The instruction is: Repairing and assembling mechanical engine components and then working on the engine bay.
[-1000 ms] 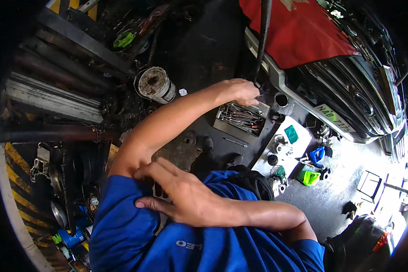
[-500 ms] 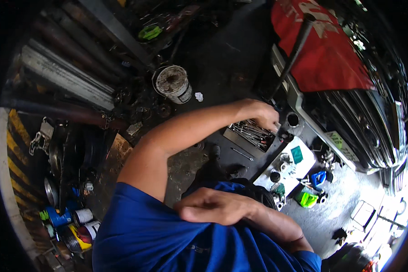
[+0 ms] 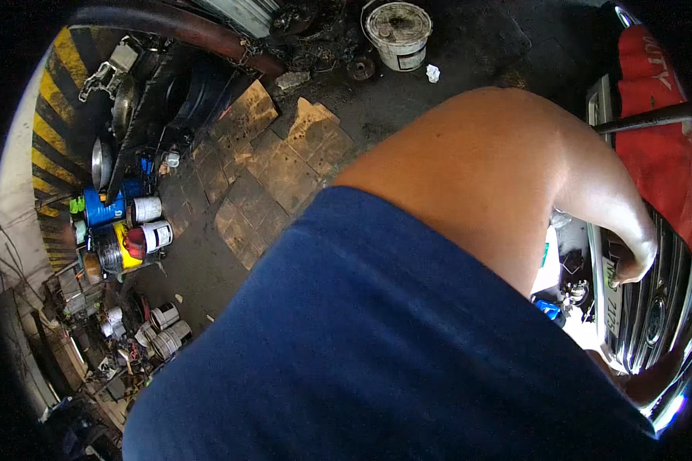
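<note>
My left arm, in a blue sleeve, stretches across the view to the right. At its end my left hand point(image 3: 637, 265) is in front of the car's black grille point(image 3: 647, 303), beside the number plate point(image 3: 612, 296). Its fingers look curled in; what they hold, if anything, is hidden. Low at the right edge, a dark, shadowed part of my right arm or hand point(image 3: 653, 378) shows beside the car front. Its fingers cannot be made out. A red cover point(image 3: 657, 146) drapes over the car, with a dark bar point(image 3: 644, 119) in front of it.
A dirty white bucket point(image 3: 398, 38) stands at the top, with crumpled white paper point(image 3: 433, 73) beside it. Flattened cardboard point(image 3: 273, 173) lies on the floor. Along the left are a blue drum point(image 3: 104, 209), several cans and buckets, and a yellow-and-black striped wall point(image 3: 50, 131).
My view and body have swung right. My left hand has gone from the tray of wrenches to the car's grille. My right hand has left my chest for the lower right edge.
</note>
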The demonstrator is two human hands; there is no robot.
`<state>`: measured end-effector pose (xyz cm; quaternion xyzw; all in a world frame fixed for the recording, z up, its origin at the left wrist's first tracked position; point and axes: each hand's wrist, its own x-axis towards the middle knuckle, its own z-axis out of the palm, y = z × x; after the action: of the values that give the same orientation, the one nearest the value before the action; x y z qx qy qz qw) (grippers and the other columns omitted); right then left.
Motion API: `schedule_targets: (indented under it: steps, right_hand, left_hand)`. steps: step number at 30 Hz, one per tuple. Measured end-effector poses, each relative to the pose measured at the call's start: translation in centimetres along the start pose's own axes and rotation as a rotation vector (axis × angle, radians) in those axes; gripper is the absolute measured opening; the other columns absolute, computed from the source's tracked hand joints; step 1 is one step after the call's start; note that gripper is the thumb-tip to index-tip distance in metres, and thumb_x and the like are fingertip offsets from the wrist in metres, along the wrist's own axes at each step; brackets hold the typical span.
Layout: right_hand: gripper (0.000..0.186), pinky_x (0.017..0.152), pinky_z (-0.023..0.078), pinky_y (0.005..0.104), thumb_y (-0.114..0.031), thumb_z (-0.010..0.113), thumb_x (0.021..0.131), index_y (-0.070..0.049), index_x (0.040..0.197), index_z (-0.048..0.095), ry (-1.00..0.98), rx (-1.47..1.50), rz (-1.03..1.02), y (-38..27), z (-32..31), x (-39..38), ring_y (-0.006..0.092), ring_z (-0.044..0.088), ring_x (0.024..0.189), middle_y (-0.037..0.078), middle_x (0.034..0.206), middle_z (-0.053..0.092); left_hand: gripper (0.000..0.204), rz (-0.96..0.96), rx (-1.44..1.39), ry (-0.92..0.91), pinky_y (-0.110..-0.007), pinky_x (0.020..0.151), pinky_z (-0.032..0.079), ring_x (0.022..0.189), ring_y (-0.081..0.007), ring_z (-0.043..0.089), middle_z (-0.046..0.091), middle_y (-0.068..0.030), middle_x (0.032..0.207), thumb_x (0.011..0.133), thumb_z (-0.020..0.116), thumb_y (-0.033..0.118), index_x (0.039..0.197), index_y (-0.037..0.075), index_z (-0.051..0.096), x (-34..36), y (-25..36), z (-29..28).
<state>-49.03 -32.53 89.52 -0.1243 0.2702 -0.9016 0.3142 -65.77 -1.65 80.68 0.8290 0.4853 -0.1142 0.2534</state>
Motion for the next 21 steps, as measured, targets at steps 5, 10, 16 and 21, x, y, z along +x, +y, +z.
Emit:
schedule_targets:
  steps: [5,10,16,21]
  right_hand:
    - [0.067,0.093,0.042,0.0392,-0.058,0.036,0.102,0.003,0.122,0.056,0.126,-0.097,0.062,0.0,-0.9,-1.4,0.0260,0.054,0.108,0.015,0.115,0.056]
    - [0.066,0.094,0.043,0.0389,-0.057,0.035,0.102,0.003,0.123,0.056,0.191,-0.129,0.081,-0.3,-1.7,-2.5,0.0266,0.055,0.109,0.016,0.115,0.057]
    - [0.065,0.095,0.043,0.0386,-0.054,0.035,0.103,0.004,0.124,0.057,0.157,-0.120,0.076,-0.5,-2.2,-3.1,0.0273,0.056,0.110,0.018,0.116,0.058]
    - [0.064,0.096,0.044,0.0383,-0.053,0.034,0.104,0.004,0.125,0.057,0.038,-0.038,0.030,-0.9,-2.0,-2.9,0.0280,0.057,0.111,0.019,0.117,0.060]
  left_hand:
    - [0.056,0.003,-0.059,0.021,-0.047,0.100,0.045,0.116,-0.0303,0.060,0.064,-0.0147,0.130,0.094,0.062,0.050,0.124,0.004,0.066,-0.2,1.1,1.8]
    - [0.055,0.020,-0.130,-0.005,-0.047,0.100,0.045,0.116,-0.0301,0.060,0.064,-0.0142,0.130,0.093,0.064,0.049,0.124,0.004,0.066,-0.1,2.6,4.0]
    - [0.053,0.020,-0.107,-0.089,-0.046,0.101,0.045,0.117,-0.0299,0.060,0.064,-0.0136,0.130,0.092,0.066,0.048,0.124,0.005,0.066,1.0,2.8,4.8]
    - [0.053,-0.012,-0.080,-0.157,-0.046,0.101,0.044,0.117,-0.0297,0.060,0.064,-0.0132,0.130,0.092,0.067,0.047,0.125,0.006,0.066,-0.6,3.6,5.9]
